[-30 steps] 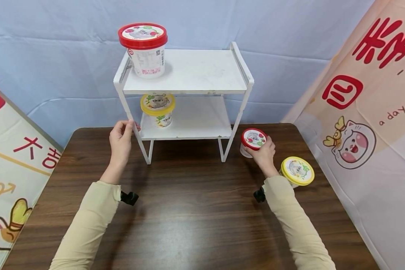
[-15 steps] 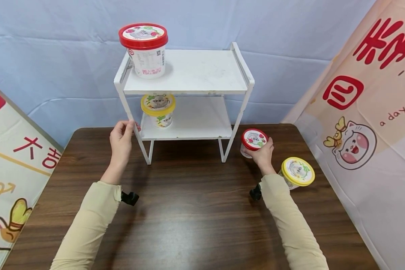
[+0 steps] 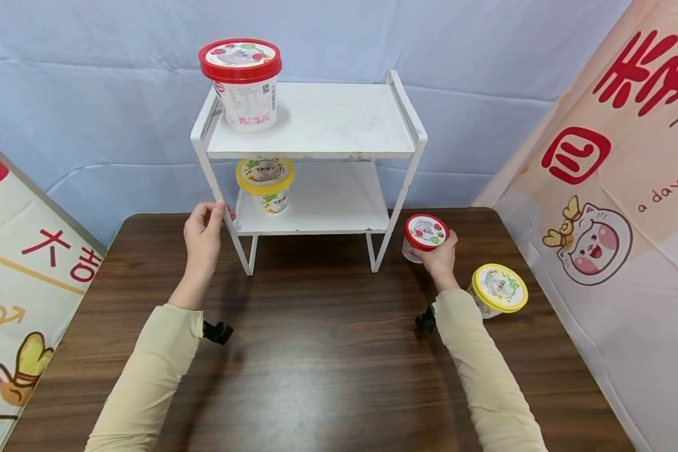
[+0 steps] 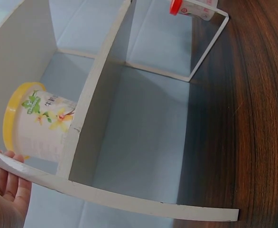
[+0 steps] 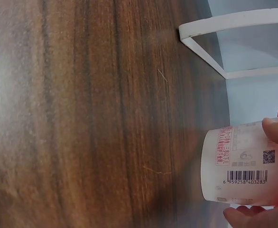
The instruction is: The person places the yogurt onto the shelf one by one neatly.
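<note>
My left hand (image 3: 203, 242) grips the left front post of a white two-tier shelf (image 3: 311, 224), its fingers wrapped behind the post in the left wrist view. To the right of the shelf, my right hand (image 3: 442, 260) holds a paper tub with a red lid (image 3: 425, 231) near its top. The right wrist view shows that tub's printed side with a barcode (image 5: 245, 176), thumb on one side and fingers on the other. Whether its base touches the table cannot be told. A yellow-lidded tub (image 3: 498, 287) stands just right of my right wrist.
A large red-lidded tub (image 3: 248, 103) stands at the left of the upper shelf. Below it, a smaller yellow-lidded tub (image 3: 264, 185) stands on the lower shelf. The dark wooden table (image 3: 316, 351) ends at a pale blue cloth (image 3: 457, 125), with printed banners on both sides.
My right forearm has shifted slightly left, and the fingers have settled around the red-lidded tub, which has barely moved. The left hand and shelf stay as they were.
</note>
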Demonstrator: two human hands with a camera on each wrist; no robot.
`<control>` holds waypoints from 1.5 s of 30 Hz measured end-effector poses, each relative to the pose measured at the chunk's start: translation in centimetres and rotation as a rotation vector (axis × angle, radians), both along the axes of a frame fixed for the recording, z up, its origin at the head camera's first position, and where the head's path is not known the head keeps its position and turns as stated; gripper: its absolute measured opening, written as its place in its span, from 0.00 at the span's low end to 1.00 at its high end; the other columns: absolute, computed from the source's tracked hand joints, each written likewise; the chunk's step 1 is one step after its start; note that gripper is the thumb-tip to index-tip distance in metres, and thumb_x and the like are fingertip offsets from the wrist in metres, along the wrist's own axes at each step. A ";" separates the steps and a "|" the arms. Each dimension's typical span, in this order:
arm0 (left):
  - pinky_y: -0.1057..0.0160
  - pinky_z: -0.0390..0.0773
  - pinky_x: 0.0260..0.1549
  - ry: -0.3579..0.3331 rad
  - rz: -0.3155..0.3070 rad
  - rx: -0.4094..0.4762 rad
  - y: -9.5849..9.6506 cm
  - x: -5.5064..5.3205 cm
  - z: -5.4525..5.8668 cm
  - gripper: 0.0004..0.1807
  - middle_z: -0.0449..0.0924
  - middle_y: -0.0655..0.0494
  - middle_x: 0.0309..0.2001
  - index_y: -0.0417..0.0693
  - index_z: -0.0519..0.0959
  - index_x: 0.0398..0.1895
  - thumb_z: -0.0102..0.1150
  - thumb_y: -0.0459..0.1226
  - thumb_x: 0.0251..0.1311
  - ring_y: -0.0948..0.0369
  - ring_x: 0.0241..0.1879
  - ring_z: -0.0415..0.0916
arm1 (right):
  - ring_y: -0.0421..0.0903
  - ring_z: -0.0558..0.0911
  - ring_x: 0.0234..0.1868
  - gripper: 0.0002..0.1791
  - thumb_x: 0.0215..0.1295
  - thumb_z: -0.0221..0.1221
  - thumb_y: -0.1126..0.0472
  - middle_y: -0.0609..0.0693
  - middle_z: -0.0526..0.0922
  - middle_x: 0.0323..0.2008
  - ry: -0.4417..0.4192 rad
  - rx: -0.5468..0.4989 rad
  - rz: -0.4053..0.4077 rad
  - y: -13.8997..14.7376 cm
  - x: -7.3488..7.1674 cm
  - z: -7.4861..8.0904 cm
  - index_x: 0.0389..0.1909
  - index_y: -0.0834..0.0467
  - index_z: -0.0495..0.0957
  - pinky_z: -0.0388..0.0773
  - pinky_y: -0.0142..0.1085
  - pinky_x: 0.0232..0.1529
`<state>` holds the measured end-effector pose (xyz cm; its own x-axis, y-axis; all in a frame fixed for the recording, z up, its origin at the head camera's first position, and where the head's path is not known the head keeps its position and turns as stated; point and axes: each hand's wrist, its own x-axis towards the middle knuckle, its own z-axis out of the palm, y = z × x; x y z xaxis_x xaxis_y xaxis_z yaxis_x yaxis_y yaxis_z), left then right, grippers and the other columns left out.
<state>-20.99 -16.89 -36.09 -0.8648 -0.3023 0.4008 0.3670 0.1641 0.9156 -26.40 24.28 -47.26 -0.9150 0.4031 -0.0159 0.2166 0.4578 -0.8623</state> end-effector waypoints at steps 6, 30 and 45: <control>0.72 0.70 0.34 0.006 -0.007 0.005 -0.1 0.0 0.0 0.15 0.77 0.54 0.29 0.26 0.72 0.33 0.47 0.35 0.65 0.65 0.31 0.74 | 0.59 0.54 0.65 0.60 0.44 0.70 0.62 0.66 0.51 0.63 -0.018 0.007 0.005 -0.1 -0.2 0.2 0.69 0.57 0.35 0.52 0.47 0.65; 0.73 0.71 0.32 0.011 -0.010 0.021 0.0 -0.3 -0.3 0.13 0.77 0.52 0.30 0.28 0.72 0.32 0.47 0.34 0.65 0.68 0.31 0.76 | 0.59 0.56 0.64 0.55 0.45 0.69 0.65 0.66 0.53 0.62 -0.016 0.031 -0.020 -0.4 -0.7 -0.3 0.67 0.57 0.39 0.54 0.47 0.64; 0.72 0.72 0.33 0.006 0.000 0.011 0.1 -0.2 -0.2 0.13 0.74 0.32 0.34 0.26 0.72 0.33 0.47 0.33 0.65 0.66 0.31 0.75 | 0.58 0.58 0.63 0.54 0.45 0.69 0.64 0.65 0.55 0.61 0.024 0.027 -0.026 -0.1 -0.5 -0.6 0.67 0.59 0.42 0.55 0.46 0.63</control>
